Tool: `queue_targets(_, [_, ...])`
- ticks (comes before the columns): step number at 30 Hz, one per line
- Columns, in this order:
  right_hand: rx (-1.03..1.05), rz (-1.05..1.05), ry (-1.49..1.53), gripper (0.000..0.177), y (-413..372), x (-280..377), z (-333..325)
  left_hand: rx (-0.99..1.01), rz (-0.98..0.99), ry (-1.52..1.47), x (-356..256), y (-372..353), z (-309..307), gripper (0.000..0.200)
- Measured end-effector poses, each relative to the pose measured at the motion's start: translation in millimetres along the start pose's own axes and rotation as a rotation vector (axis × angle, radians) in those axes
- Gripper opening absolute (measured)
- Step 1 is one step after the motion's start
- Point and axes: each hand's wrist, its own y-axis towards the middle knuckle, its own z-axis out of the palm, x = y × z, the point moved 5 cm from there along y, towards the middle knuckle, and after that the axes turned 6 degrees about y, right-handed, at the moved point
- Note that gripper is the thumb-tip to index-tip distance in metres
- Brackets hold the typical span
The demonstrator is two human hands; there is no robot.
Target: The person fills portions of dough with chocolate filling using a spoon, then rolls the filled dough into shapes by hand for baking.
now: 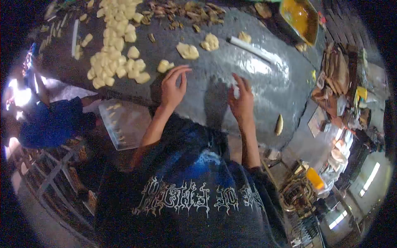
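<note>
Over the dark, shiny worktop [198,89], my left hand [174,84] is open, thumb and fingers apart, holding nothing. It is nearest to a small dough piece [164,65] just beyond its fingertips. My right hand [241,97] is also open and empty, its fingers spread above the worktop. Beyond the hands lie a flattened dough lump [187,51], a second lump [210,42] and a white rod [251,48]. To the left is a large cluster of pale dough pieces [109,62]. One elongated dough piece [279,125] lies near the right edge.
A tray of yellow liquid [298,18] sits at the back right. Brown strips [186,12] lie along the far side. Another white rod [75,38] is at left. A co-worker in blue [53,122] is beside a pale tray [128,124]. Stacked bags [337,74] are at right.
</note>
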Motion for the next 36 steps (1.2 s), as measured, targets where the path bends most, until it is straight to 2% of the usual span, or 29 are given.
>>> queue_targets(2, [0.078, -0.244, -0.077, 0.041, 67.0, 6.6, 47.7, 0.038, -0.016, -0.015, 13.9, 24.3, -6.0, 0.021])
queue_targets(5, [0.296, -0.392, -0.174, 0.044, 137.9, -15.6, 96.1, 0.105, -0.032, -0.020, 31.0, 47.9, -8.3, 0.020])
queue_targets(8, [0.362, -0.001, 0.048, 0.039, 163.2, -28.5, 85.2, 0.128, -0.145, -0.184, 31.0, 64.4, -12.4, 0.019])
queue_targets(9, [0.285, 0.170, 0.245, 0.033, 158.3, -28.6, 75.6, 0.124, -0.220, -0.279, 28.5, 66.3, -10.4, 0.021])
queue_targets(10, [0.285, 0.251, 0.414, 0.032, 148.0, -19.9, 70.9, 0.132, -0.296, -0.377, 23.0, 68.3, -10.1, 0.023])
queue_targets(12, [0.233, 0.422, 0.737, 0.030, 117.7, -2.0, 63.1, 0.186, -0.326, -0.517, -1.1, 79.8, -13.0, 0.031])
queue_targets(13, [0.214, 0.478, 0.780, 0.031, 98.1, 7.9, 62.6, 0.237, -0.341, -0.597, -11.4, 79.5, -5.7, 0.036])
queue_targets(14, [0.186, 0.533, 0.822, 0.032, 79.2, 18.9, 65.6, 0.332, -0.305, -0.414, 0.8, 74.8, -0.2, 0.040])
queue_targets(16, [0.037, 0.661, 0.990, 0.031, 54.1, 39.2, 66.6, 0.291, -0.361, -0.426, -10.3, 71.7, -0.5, 0.035])
queue_targets(18, [-0.055, 0.490, 0.820, 0.029, 45.2, 62.2, 42.0, 0.230, -0.372, -0.654, -18.7, 63.5, 5.8, 0.034])
queue_targets(20, [-0.069, 0.454, 0.765, 0.027, 29.9, 63.9, 26.5, 0.339, -0.300, -0.598, -38.7, 49.8, 10.1, 0.034])
queue_targets(22, [-0.016, 0.540, 0.823, 0.026, 5.6, 50.4, 13.6, 0.403, -0.230, -0.575, -58.5, 41.5, 13.4, 0.039])
queue_targets(23, [-0.090, 0.477, 0.919, 0.028, -4.7, 43.2, 5.0, 0.421, -0.198, -0.587, -70.3, 38.6, 14.4, 0.043])
queue_targets(24, [-0.079, 0.503, 0.970, 0.028, -18.3, 36.2, -2.2, 0.439, -0.168, -0.600, -83.2, 34.4, 16.0, 0.048])
queue_targets(26, [-0.043, 0.549, 1.067, 0.028, -41.9, 32.0, -17.3, 0.272, 0.130, -0.428, -129.2, 29.5, 4.5, 0.060])
queue_targets(27, [-0.013, 0.573, 1.120, 0.028, -53.3, 33.9, -23.4, 0.172, 0.361, -0.223, -164.6, 21.8, 0.0, 0.062])
queue_targets(30, [0.041, 0.522, 1.331, 0.030, -83.2, 59.2, -40.2, 0.105, 0.665, -0.159, -249.8, -15.1, -0.4, 0.048])
queue_targets(32, [0.023, 0.451, 1.395, 0.034, -102.0, 70.5, -57.6, 0.158, 0.790, -0.266, -274.6, -37.5, 4.3, 0.034])
queue_targets(33, [-0.015, 0.399, 1.421, 0.035, -114.7, 64.9, -58.3, 0.231, 0.707, -0.352, -286.7, -47.5, 5.0, 0.013])
queue_targets(36, [0.024, 0.323, 1.687, 0.038, -140.2, 62.5, -73.9, 0.262, 0.692, -0.620, -291.6, -71.0, 11.0, 0.008])
